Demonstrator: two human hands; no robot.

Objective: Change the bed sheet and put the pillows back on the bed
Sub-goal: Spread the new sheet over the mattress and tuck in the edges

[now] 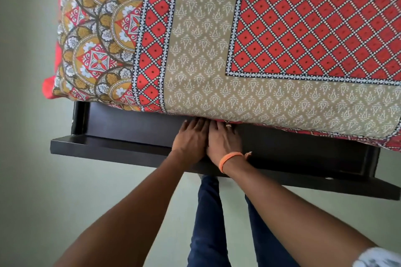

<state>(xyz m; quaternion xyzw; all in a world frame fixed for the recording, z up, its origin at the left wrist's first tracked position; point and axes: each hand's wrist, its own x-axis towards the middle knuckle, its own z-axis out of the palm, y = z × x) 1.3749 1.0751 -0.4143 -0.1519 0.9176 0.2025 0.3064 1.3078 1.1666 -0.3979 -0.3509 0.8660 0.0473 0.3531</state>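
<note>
Two hands (208,140), one bed sheet (217,50)

Both hands lie side by side at the bed's near edge, left hand (191,136) and right hand (225,141) touching. Their fingers (196,123) reach under the patterned bed sheet (217,60), above the dark bed frame (130,128).

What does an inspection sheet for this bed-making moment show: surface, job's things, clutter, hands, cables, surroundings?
Surface: dark wooden bed frame with a ledge along its near edge.
Job's things: red and beige patterned bed sheet spread over the mattress; no pillows seen.
Clutter: nothing seen.
Hands: left hand and right hand side by side, fingertips hidden under the sheet's edge.
Cables: nothing seen.
Surroundings: pale green floor; orange wristband on right wrist.
</note>
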